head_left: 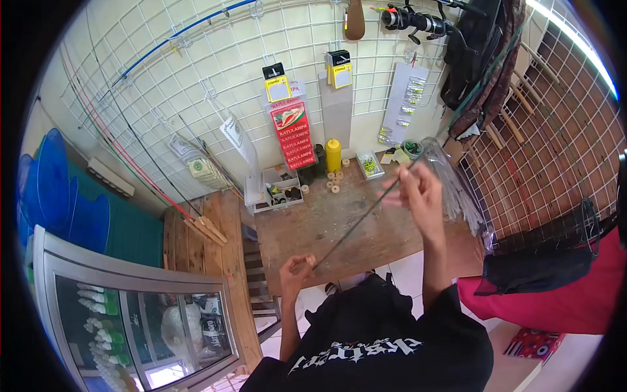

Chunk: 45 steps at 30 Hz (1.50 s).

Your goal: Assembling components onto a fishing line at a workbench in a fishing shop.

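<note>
Thin and dark, a long rod [356, 225] runs slantwise above the wooden bench [313, 225]. The left hand [297, 269] is closed around the rod's low end, near the front edge of the bench, where a small tan knob shows between the fingers. The right hand [418, 193] is up higher, over the right side of the bench, and pinches the rod near its top. That same hand also seems to touch a clear plastic sleeve [454, 186] that hangs down shiny and crinkled.

I think the rod could bend too far and snap, because it is so thin and is held only at its two ends. Its tip could also poke into the wire grid [562, 157] on the right wall and get stuck. The slick plastic sleeve could slip out of the fingers and fall.

At the back edge of the bench stands a yellow bottle [333, 155], smooth and round. Little tan spools [335, 179] lie next to it, shaped like tiny wheels. A small clear box [369, 164] with green bits sits near the back right corner, and a white tray [277, 193] with small parts sits at the back left corner. The bench top looks rough and worn, with brown stains.
</note>
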{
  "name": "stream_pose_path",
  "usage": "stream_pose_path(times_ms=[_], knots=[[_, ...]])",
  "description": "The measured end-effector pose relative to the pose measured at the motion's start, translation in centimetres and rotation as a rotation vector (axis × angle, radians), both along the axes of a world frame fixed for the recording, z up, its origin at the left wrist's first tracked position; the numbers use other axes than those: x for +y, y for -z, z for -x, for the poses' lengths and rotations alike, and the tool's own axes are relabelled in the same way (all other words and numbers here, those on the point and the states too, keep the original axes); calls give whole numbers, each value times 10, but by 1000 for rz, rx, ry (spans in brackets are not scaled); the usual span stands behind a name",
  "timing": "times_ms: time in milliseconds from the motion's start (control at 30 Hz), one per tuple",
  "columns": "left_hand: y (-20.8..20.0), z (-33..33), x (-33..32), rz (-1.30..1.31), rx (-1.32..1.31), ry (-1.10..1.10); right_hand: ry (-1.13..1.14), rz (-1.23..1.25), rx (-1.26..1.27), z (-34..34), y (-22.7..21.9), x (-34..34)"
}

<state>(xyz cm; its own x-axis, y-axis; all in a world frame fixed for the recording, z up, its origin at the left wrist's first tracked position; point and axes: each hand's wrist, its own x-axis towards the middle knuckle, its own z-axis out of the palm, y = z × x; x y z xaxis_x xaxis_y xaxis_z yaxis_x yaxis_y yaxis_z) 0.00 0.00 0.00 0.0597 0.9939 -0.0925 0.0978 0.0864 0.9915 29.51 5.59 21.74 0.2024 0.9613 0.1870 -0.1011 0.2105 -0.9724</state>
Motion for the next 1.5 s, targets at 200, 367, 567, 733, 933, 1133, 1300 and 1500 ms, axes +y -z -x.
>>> stream_pose_path(times_ms=[200, 367, 567, 733, 933, 1133, 1300, 1500], knots=[[-33, -55, 43, -39, -242, -189, -68, -163, -117, -3, -77, 51], [-40, -102, 93, -180, -336, -92, -159, -248, -288, -9, -108, 114], [-9, -159, 141, -195, -495, -116, -241, -250, -377, -7, -84, 167], [0, -195, 164, -162, -569, -149, -249, -217, -414, -17, -48, 200], [-4, -213, 176, -166, -418, -216, -266, -225, -358, -38, -21, 224], [11, -221, 183, -155, -393, -287, -293, -323, -417, -49, 31, 222], [31, -229, 175, -91, -382, -283, -78, -113, -224, -58, 184, 183], [60, -226, 156, -8, -280, -209, 37, 183, -251, -48, 290, 77]])
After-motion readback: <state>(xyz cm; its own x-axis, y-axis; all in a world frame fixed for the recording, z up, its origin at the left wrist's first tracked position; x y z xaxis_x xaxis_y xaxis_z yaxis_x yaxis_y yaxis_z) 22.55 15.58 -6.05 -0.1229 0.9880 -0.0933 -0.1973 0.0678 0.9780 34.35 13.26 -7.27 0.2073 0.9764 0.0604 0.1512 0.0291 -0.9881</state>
